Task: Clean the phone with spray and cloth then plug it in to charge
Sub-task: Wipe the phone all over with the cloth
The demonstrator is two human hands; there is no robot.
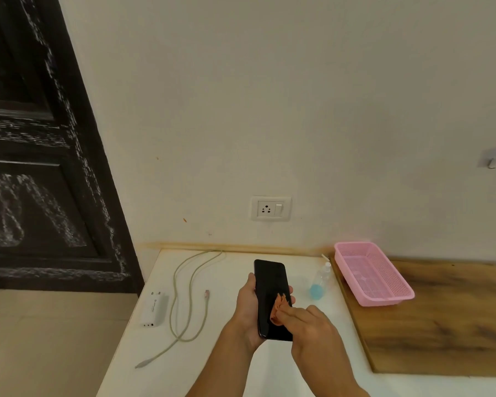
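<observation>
**Cloth pressed to phone screen above the white counter**

The right hand [309, 328] is nearest, its fingers curled around a small orange cloth [278, 306] and pressing it against the lower half of the phone's dark screen. The left hand [248, 309] cradles the phone [271, 285] from below and from its left edge, thumb on one side and fingertips showing at the other, so the phone is held face up just above the white counter [235, 365].

To the left on the counter lies a pale cable [175, 285], looped loosely, with one plug end [206, 294] free near the phone and the other end trailing toward the counter's front edge. Just beside the cable sits a white charger [154, 309], lying flat.

To the right of the phone stands a clear spray bottle [320, 282] with blue liquid in its base. Beyond it, a pink basket [384, 293] rests on a wooden board [447, 319].

On the wall behind is a white socket [270, 208] with a switch, nothing plugged into it. A dark door [40, 167] stands far left.
</observation>
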